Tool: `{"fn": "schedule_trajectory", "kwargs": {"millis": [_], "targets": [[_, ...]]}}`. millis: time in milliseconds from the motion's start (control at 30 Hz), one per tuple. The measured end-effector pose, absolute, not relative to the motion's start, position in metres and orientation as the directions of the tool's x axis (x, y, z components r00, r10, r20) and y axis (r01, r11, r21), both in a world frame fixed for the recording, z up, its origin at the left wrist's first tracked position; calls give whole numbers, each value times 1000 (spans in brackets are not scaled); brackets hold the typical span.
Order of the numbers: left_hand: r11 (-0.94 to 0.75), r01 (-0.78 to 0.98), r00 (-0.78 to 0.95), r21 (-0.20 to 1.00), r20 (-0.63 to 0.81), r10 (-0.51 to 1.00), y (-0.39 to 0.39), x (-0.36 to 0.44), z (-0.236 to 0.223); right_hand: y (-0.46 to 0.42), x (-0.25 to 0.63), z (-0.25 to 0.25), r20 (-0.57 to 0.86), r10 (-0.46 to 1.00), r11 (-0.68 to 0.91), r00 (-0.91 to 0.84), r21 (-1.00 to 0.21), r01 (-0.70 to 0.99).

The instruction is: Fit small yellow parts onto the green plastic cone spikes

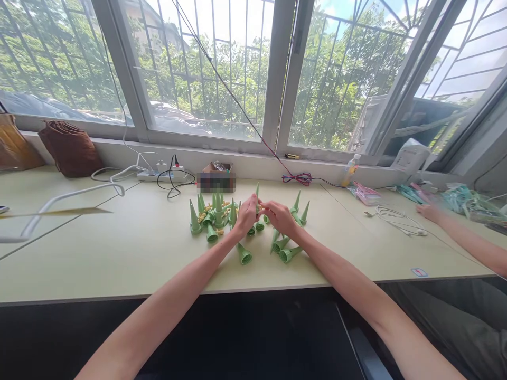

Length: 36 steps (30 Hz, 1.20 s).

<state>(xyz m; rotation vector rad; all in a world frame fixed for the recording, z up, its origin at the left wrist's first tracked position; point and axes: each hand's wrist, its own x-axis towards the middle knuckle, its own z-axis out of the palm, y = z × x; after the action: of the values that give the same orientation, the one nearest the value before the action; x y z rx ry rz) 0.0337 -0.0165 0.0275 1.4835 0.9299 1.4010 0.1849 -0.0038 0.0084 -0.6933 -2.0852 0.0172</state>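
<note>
My left hand point(247, 215) is closed around a green plastic watering spike point(257, 191), its pointed tip standing upward. My right hand point(277, 215) meets it at the spike's side, thumb and fingers pinched together; what they hold is too small to make out. On the table around both hands lie several more green spikes. Some stand on their wide ends, like one upright spike point(194, 220) at the left. Others lie on their sides with hollow ends showing, such as a lying spike point(244, 254) near my left wrist. Small yellow pieces point(204, 214) are scattered among the left group.
A small cardboard box point(217, 168), a power strip point(152, 176) and a brown drawstring bag point(71, 149) stand along the windowsill side. A coiled white cable point(400, 219) lies at right. Another person's hand point(430, 212) reaches toward plastic-wrapped items point(459, 200).
</note>
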Motion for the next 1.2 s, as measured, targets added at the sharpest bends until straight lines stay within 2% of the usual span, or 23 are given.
{"fn": "schedule_trajectory", "kwargs": {"millis": [400,833,1200], "targets": [[-442,107,125,890,429,894,-17,29,27,-7,184,11,763,473,856,-440,-279,436],[-467,160,237,870,425,873,-20,29,27,-7,180,14,743,563,776,-363,-323,541],[-602,264,341,754,510,789,-27,30,29,-5,183,17,712,641,715,-288,-418,560]]}}
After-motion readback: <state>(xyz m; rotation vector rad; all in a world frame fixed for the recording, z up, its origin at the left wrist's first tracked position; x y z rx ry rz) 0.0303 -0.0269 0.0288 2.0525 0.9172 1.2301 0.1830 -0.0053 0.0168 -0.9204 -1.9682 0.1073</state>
